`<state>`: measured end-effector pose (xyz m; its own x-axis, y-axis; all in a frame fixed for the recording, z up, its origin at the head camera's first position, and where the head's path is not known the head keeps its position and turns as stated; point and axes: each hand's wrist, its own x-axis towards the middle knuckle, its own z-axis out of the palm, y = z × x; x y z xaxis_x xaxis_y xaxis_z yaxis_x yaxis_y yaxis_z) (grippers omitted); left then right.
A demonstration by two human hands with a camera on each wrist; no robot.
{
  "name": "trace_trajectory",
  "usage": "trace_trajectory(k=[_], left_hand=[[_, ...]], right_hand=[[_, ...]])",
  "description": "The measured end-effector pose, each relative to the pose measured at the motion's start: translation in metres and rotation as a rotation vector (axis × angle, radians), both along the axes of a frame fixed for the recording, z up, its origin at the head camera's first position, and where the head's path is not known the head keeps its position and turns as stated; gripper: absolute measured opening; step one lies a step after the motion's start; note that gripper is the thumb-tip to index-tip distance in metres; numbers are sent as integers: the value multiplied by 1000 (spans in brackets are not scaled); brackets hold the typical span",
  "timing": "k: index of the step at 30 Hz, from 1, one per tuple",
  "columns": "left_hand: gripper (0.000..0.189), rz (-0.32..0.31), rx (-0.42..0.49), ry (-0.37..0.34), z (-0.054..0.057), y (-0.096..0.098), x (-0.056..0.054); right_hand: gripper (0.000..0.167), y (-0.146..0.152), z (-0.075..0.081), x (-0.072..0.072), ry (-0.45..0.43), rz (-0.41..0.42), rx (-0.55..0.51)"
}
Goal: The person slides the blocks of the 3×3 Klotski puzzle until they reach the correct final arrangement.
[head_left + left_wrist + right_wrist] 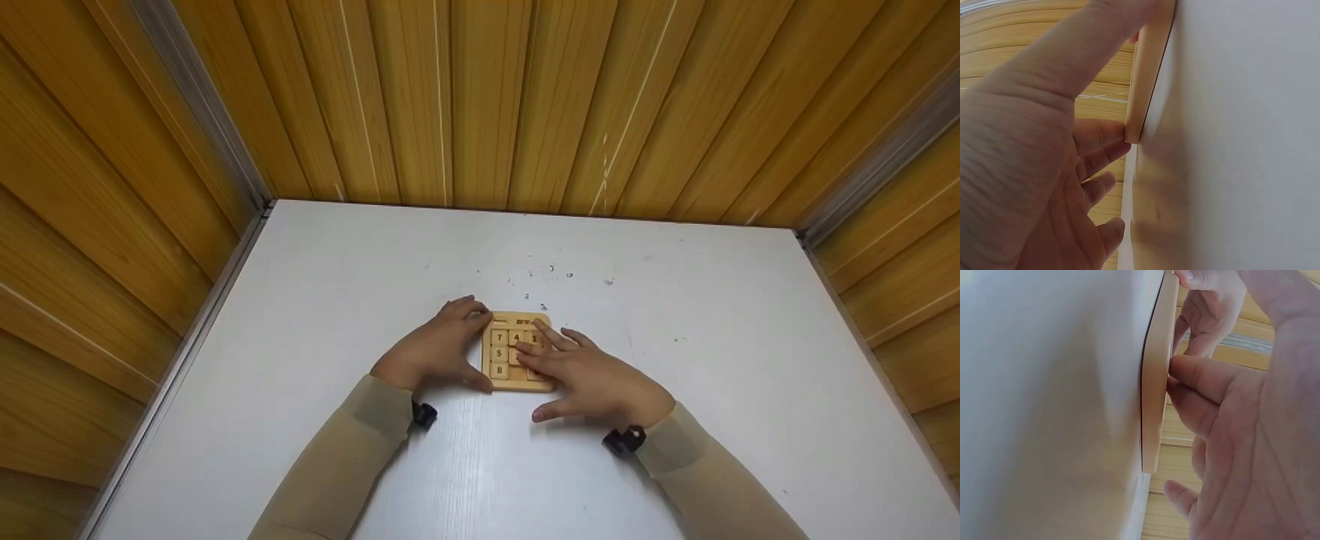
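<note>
A wooden number slide puzzle [517,386] lies flat on the white table, its frame holding square tiles. Down its left column run the 7 tile [499,337], the 5 tile [499,353] and the 8 tile [499,370]; beside the 7 is the 4 tile [517,337]. My left hand [437,346] holds the frame's left side, thumb at the near corner and fingertips at the far one. From the right, my right hand [592,375] reaches over, extended fingertips touching the tiles and hiding some. Its thumb points off the near edge. A gap shows in the bottom row.
The white table [337,262] stretches around the puzzle, with small dark marks [551,268] beyond it. Wood-patterned panels [487,105] wall the back and both sides. Each wrist wears a small black camera mount.
</note>
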<state>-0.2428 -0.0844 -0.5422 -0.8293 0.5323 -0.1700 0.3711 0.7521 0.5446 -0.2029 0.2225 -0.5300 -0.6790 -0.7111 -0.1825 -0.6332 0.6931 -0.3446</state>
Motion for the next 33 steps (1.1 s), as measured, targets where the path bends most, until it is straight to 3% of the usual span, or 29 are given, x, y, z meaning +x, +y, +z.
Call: trace_trajectory(k=[13,33], left_hand=[[128,-14,-3,3,-2,0,-1],[129,-7,9,3,-2,-2,-2]], right_hand=[[108,-1,0,-1,-25,-33,3],[101,1,-1,-3,-4,-8,-22]])
